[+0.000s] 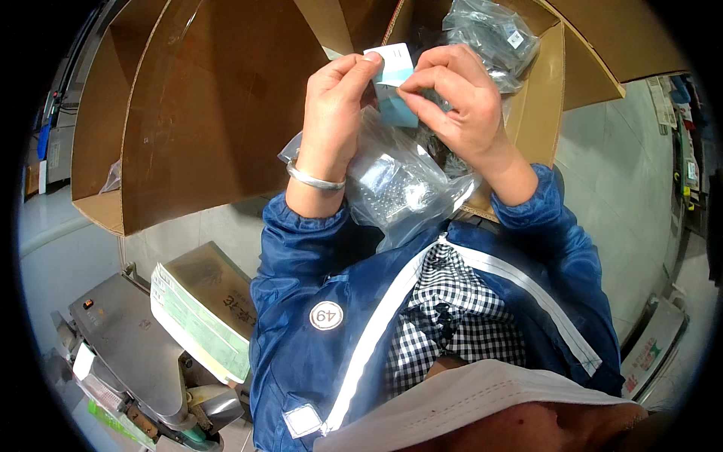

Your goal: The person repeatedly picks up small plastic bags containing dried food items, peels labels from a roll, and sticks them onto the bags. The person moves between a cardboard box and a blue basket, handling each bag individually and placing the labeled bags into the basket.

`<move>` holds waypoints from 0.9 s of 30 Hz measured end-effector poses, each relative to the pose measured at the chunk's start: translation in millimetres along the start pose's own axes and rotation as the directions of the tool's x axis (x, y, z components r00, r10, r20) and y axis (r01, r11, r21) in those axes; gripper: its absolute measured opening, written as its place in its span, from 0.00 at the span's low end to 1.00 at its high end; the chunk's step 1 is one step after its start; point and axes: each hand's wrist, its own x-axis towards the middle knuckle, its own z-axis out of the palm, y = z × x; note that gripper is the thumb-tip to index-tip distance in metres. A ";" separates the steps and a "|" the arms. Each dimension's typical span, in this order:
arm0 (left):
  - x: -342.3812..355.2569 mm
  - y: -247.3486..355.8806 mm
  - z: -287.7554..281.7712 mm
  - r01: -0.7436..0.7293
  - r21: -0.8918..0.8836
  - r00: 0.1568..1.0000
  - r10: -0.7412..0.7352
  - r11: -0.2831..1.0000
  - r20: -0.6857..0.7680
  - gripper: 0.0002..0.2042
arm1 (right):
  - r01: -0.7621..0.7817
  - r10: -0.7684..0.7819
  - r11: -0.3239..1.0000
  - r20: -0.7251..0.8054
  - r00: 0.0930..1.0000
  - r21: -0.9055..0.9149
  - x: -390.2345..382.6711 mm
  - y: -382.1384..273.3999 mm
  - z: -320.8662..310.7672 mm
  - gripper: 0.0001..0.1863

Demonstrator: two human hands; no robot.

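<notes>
At the frame's upper middle, the label [395,66] lies between my hands, long axis near vertical, above the clear bag [399,181]. My left hand [335,98] pinches its white top; my right hand [461,96] pinches its right edge.

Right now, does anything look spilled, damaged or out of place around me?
Nothing looks spilled or clearly damaged. The left hand and right hand pinch a white-and-blue sheet. The one untidy spot is lower left: green papers lie at a slant by the grey machine, their edges seemingly fanned unevenly.
</notes>
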 end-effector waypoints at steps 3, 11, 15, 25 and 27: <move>0.1 0.4 7.0 -0.029 -0.024 0.996 0.027 0.999 -0.082 0.13 | 0.034 -0.040 0.995 0.070 0.997 0.090 5.3 -10.0 -11.4 0.07; 2.3 -2.0 4.8 -0.046 -0.038 0.997 0.043 0.998 -0.066 0.12 | -0.681 0.239 0.606 0.723 0.648 0.410 37.5 -38.0 -62.0 0.09; 4.8 1.1 5.7 -0.041 -0.146 0.992 0.024 0.988 -0.121 0.10 | -0.722 0.177 0.616 0.838 0.516 0.314 33.5 -36.2 -36.3 0.11; 5.8 -2.8 4.9 -0.084 -0.190 0.990 0.060 0.978 -0.128 0.09 | -0.671 0.318 0.724 0.786 0.531 0.160 6.9 -57.5 -22.1 0.11; 4.4 -2.7 6.9 -0.082 -0.185 0.988 0.055 0.979 -0.146 0.09 | -0.510 0.294 0.856 0.732 0.615 0.085 -5.4 -60.6 -17.6 0.11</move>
